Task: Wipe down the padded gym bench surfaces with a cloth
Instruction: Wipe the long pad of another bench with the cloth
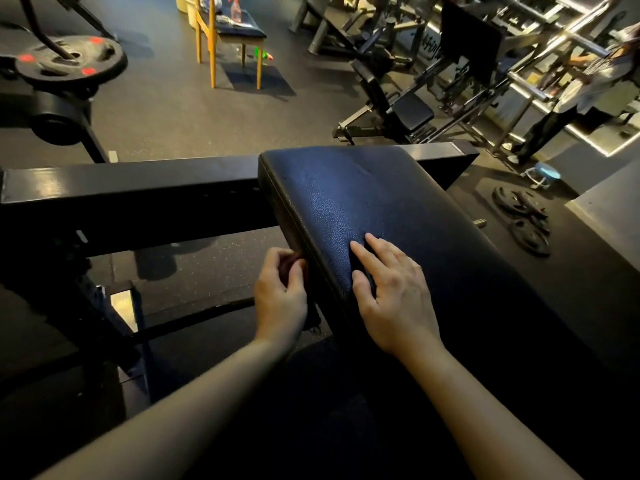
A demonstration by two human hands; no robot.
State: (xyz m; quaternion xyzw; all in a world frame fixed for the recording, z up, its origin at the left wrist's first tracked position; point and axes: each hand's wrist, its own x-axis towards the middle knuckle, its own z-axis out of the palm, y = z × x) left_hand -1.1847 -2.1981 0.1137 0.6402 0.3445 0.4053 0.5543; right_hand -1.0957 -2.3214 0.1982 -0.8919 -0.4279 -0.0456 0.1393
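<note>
- Step in hand (judged): wiping the L side wall of the bench pad [374,192]. Whether the top face is done can't be told from the sheen.
- To do it well: press the cloth [291,266] flat vs. the side wall and run long strokes along the seam w/ even pressure. Overlap passes, then refold to a clean face before moving to the top.
- Cloth location: bunched in the left hand [280,292], touching the pad's L edge. A loose dark bit appears to hang below the hand.
- Risk (judged): the loose tail may snag on the frame beam [138,188] beside the pad, so gather it in.
- Left hand: fingers curled and clamped round the cloth, knuckles up. The forearm comes in from lower L.
- Right hand [394,296]: palm down on the pad top, just inside the edge. Fingers are straight and slightly spread, holding nothing. It likely serves as a brace.
</note>
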